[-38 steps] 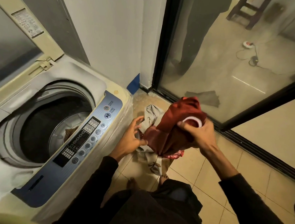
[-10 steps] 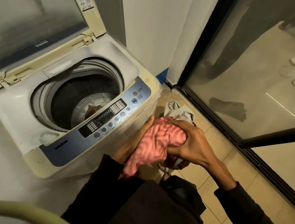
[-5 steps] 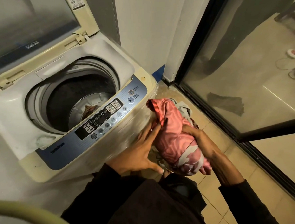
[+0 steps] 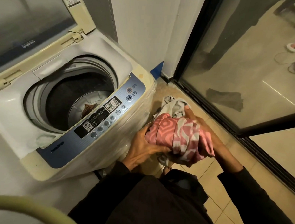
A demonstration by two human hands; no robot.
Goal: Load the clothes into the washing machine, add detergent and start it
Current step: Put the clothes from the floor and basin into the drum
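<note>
- Loading is only beginning: one brownish cloth (image 4: 89,107) is lying in the washing machine (image 4: 94,153) drum, lid up.
- Left hand (image 4: 142,149) and right hand (image 4: 199,129) are clamping a pink garment (image 4: 177,138) at frame centre.
- Grey clothes (image 4: 173,104) are waiting on the floor; detergent and start are still pending.

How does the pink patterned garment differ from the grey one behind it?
The pink patterned garment is bunched up and lifted between the left hand and right hand; the grey garment lies crumpled on the floor. The pink one carries a pale swirling print; the grey one looks plain. Both are outside the washing machine, beside it.
</note>
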